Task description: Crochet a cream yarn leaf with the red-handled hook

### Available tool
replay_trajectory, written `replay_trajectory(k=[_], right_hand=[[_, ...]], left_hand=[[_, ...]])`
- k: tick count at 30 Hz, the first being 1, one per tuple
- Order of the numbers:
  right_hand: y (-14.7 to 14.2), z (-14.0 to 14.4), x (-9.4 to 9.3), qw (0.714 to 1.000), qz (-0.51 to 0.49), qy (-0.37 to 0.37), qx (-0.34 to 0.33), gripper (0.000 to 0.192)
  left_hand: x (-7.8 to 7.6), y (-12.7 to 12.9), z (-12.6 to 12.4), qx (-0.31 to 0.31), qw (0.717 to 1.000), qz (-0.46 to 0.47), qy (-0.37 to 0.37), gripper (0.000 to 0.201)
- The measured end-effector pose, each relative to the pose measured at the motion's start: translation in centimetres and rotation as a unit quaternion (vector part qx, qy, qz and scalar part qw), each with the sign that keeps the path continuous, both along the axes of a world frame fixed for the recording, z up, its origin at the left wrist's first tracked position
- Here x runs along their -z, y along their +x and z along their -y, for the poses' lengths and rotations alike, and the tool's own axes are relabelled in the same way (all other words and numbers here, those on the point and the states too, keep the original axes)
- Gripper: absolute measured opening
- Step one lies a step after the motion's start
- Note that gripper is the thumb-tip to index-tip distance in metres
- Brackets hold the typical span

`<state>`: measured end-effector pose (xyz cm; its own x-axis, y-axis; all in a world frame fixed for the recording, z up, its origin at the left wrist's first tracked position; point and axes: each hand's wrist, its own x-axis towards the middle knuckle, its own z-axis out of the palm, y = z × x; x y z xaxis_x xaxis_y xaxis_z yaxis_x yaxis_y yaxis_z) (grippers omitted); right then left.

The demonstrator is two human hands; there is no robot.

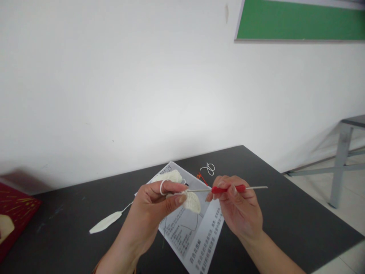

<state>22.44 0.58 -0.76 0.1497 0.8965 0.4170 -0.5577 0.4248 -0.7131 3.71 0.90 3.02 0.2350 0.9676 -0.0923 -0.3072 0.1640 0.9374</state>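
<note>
The left hand [151,209] and right hand [242,213] are raised over the near part of the table. The left thumb and index finger are closed in a pinch on a cream crocheted piece [192,203], which projects to the right beyond the fingertips. A white yarn loop [161,187] encircles a finger of this hand. The right fingers are curled closed around the red grip of a crochet hook [228,189], held nearly level. One metal end of the hook meets the upper edge of the crocheted piece at the left fingertips; whether it passes through a stitch cannot be told. The opposite end points right, free. Beneath the hands, a printed sheet [209,228] lies obliquely on the black table [76,213]. A slender cream piece [106,222] with a yarn tail rests left of the sheet; a red patterned object [19,205] is at the far left. Behind the left hand, a cream bundle [171,176] lies on the sheet. Farther back are a small orange-red item [203,179] and a looped white cord [210,168]. Beyond the table stand a white wall [142,76] with a green board [299,23] and, right, a metal-legged stand [340,163].
</note>
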Motion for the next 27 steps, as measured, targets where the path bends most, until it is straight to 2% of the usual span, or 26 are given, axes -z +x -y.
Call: replay_trajectory(k=[20,27], right_hand=[[-0.04,-0.23,-0.11,1.000,0.016,0.024,-0.003,0.009],[0.11,-0.27,0.06,0.997,0.048,0.060,0.020,0.011]], left_hand=[[-0.07,0.06,0.11,0.000,1.000,-0.002,0.009,0.011],[0.15,-0.04,0.02,0.005,1.000,-0.008,0.004,0.011]])
